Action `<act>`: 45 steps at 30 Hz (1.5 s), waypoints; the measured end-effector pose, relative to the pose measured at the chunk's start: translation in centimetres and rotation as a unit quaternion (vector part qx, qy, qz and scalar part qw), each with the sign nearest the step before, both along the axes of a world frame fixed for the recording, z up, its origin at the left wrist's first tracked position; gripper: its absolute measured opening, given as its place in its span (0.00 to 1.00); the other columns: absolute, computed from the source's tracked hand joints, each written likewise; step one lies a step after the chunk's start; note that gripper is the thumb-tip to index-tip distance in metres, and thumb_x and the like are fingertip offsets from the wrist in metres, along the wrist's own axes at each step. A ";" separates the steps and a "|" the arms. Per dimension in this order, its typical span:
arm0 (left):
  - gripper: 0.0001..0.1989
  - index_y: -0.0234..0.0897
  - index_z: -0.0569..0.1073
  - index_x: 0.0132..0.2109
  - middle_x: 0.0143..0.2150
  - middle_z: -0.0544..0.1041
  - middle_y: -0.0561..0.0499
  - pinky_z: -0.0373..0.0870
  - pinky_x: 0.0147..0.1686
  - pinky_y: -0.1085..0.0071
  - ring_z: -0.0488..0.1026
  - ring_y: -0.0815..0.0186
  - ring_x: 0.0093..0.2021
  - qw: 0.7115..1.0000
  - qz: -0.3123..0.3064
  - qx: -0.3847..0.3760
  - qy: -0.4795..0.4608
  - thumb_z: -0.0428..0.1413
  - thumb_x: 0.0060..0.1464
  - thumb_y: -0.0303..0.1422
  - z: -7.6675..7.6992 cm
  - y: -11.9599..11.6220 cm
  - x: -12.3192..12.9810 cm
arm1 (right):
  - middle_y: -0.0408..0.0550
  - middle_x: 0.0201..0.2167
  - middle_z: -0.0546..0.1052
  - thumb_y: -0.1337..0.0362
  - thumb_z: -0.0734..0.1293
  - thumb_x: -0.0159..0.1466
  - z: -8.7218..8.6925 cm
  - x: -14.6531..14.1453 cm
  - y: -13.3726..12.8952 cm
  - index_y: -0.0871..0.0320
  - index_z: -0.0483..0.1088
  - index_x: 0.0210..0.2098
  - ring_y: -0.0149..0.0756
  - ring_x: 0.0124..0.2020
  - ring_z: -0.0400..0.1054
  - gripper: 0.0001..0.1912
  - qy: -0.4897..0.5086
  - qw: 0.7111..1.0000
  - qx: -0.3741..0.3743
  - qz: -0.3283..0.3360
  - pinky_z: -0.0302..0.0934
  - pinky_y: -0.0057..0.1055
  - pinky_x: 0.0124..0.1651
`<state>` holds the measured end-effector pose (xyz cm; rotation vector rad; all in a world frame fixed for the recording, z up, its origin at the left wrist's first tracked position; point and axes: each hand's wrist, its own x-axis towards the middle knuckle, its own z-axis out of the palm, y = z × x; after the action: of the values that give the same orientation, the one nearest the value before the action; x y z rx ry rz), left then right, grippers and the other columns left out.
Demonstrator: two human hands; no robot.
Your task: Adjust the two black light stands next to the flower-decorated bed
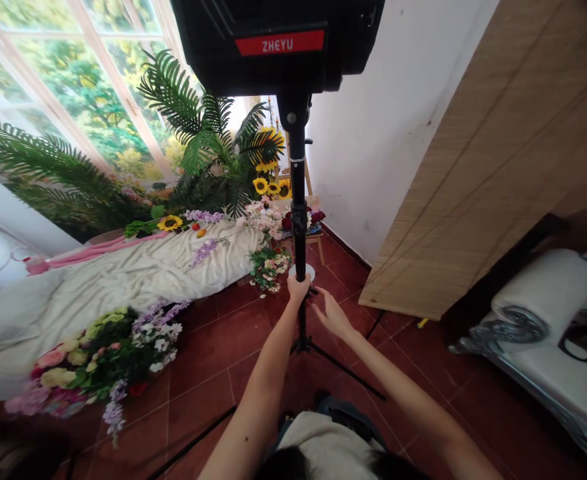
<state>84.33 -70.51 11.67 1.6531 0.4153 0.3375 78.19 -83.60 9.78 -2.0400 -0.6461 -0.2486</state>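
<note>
A black light stand [301, 253] rises upright in front of me, with a black studio light [278, 67] on top bearing a red ZHEYU label. My left hand [299, 288] is closed around the stand's pole, low down. Just to its right, a small dark knob [314, 291] sticks out from the pole. My right hand [334, 317] is beside that knob, fingers stretched out and apart, fingertips at or touching it; exact contact is too small to tell. Below the hands, the stand's legs [348, 370] spread over the floor.
A bed-like surface with a cream cloth [218, 267] and flower bunches [98, 360] lies left. Palm leaves [213, 147] and sunflowers [268, 177] stand behind. A woven panel [453, 173] leans at right, near a white padded seat [538, 287]. Red tiles [238, 327] cover the floor.
</note>
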 end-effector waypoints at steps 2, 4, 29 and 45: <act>0.09 0.33 0.68 0.19 0.16 0.69 0.50 0.62 0.22 0.75 0.68 0.68 0.21 1.000 -0.001 0.002 0.003 0.57 0.41 0.32 0.1 0.0 0.0 | 0.52 0.42 0.74 0.59 0.59 0.63 -0.4 0.4 0.8 0.58 0.53 0.56 0.39 0.45 0.69 0.23 0.076 0.993 0.081 -0.030 0.62 0.40 0.49; 0.09 0.33 0.68 0.19 0.16 0.69 0.50 0.62 0.23 0.75 0.68 0.68 0.22 1.000 -0.001 0.005 0.004 0.57 0.41 0.32 0.2 0.0 -0.1 | 0.47 0.31 0.76 0.58 0.61 0.61 -0.7 1.1 1.6 0.58 0.55 0.52 0.36 0.35 0.71 0.22 0.150 0.973 0.161 -0.064 0.65 0.35 0.41; 0.09 0.34 0.65 0.18 0.16 0.66 0.54 0.59 0.18 0.78 0.65 0.72 0.18 0.999 0.013 0.032 -0.027 0.56 0.40 0.32 -1.8 0.3 0.9 | 0.50 0.30 0.75 0.45 0.57 0.61 1.0 2.5 0.5 0.54 0.67 0.33 0.38 0.32 0.68 0.20 0.095 0.984 -0.092 -0.119 0.55 0.28 0.32; 0.09 0.34 0.65 0.18 0.16 0.67 0.54 0.57 0.16 0.79 0.62 0.74 0.16 0.999 0.016 0.022 -0.042 0.56 0.39 0.32 -1.8 0.0 1.0 | 0.36 0.10 0.57 0.57 0.53 0.64 -0.9 4.8 1.7 0.57 0.57 0.21 0.24 0.10 0.47 0.18 0.538 0.789 0.279 0.105 0.46 0.21 0.15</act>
<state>85.32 -70.48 9.85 1.6706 0.3738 0.4412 83.01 -81.86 8.88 -1.2033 -0.0273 0.7502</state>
